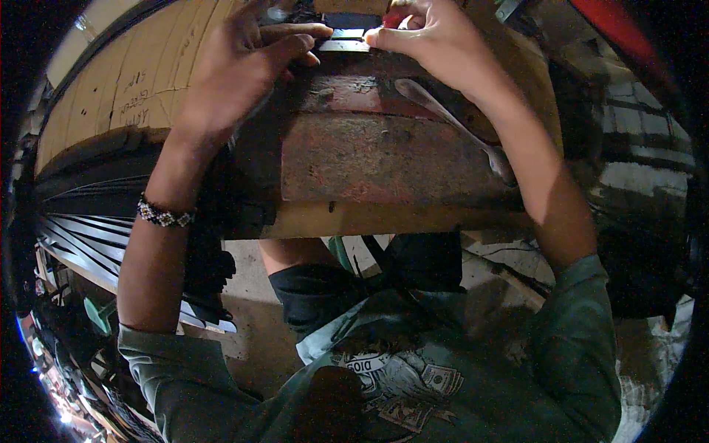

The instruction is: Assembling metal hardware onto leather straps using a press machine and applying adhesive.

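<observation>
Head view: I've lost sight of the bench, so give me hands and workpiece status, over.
Left hand and right hand both pinching a small flat metal strip at its ends. Strip sits atop the rusty red block. Spoon-shaped tool lies untouched alongside.

Block (384, 159): worn red paint over rusty brown. Bench edge (111, 96): pale tan wood. Bracelet (164, 215): black-and-white beaded pattern. Shirt (576, 354): grey-green, banknote print.

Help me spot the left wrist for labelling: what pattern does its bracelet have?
The beaded bracelet is black and white, with small diamond shapes; seen in the head view.
</observation>
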The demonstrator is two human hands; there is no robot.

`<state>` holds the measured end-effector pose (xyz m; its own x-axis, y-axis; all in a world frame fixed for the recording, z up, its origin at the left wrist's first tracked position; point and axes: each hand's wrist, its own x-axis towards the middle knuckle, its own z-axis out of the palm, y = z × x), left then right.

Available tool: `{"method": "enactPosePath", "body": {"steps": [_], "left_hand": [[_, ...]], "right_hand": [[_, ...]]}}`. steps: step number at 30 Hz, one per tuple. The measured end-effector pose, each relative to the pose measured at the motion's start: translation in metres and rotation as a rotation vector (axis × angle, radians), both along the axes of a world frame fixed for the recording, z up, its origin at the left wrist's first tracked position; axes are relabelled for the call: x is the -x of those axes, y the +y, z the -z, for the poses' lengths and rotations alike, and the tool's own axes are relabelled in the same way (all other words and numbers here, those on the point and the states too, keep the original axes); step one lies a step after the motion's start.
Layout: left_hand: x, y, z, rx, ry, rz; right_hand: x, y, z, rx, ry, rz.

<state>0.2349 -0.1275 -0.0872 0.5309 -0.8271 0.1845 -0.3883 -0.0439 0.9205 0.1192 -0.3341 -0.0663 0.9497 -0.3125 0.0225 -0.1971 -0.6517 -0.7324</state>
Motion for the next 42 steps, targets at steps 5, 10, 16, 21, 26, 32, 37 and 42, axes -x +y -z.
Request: {"method": "enactPosePath", "body": {"steps": [5, 10, 16, 21, 26, 32, 37, 42], "left_hand": [[0.002, -0.002, 0.001, -0.037, 0.005, -0.033], [-0.010, 0.004, 0.011, -0.107, -0.047, -0.071], [-0.004, -0.004, 0.008, 0.050, 0.064, -0.013], [-0.010, 0.002, 0.015, -0.015, 0.040, -0.042], [-0.003, 0.001, 0.008, -0.010, -0.018, -0.052], [-0.009, 0.003, 0.015, -0.004, -0.004, -0.031], [-0.004, -0.002, 0.008, -0.001, 0.053, -0.037], [-0.002, 0.001, 0.012, -0.015, 0.072, -0.090]], "right_hand": [[0.002, -0.013, 0.014, -0.087, -0.069, -0.012], [0.004, -0.009, 0.013, -0.097, -0.108, 0.041], [0.011, -0.002, 0.009, -0.286, -0.189, 0.001], [0.017, 0.008, -0.003, -0.326, -0.189, 0.001], [0.016, 0.006, 0.002, -0.312, -0.177, 0.016], [0.009, 0.004, 0.008, -0.316, -0.135, 0.025], [0.010, 0.002, 0.009, -0.320, -0.164, 0.002], [0.010, 0.006, 0.004, -0.309, -0.112, 0.030]]}}
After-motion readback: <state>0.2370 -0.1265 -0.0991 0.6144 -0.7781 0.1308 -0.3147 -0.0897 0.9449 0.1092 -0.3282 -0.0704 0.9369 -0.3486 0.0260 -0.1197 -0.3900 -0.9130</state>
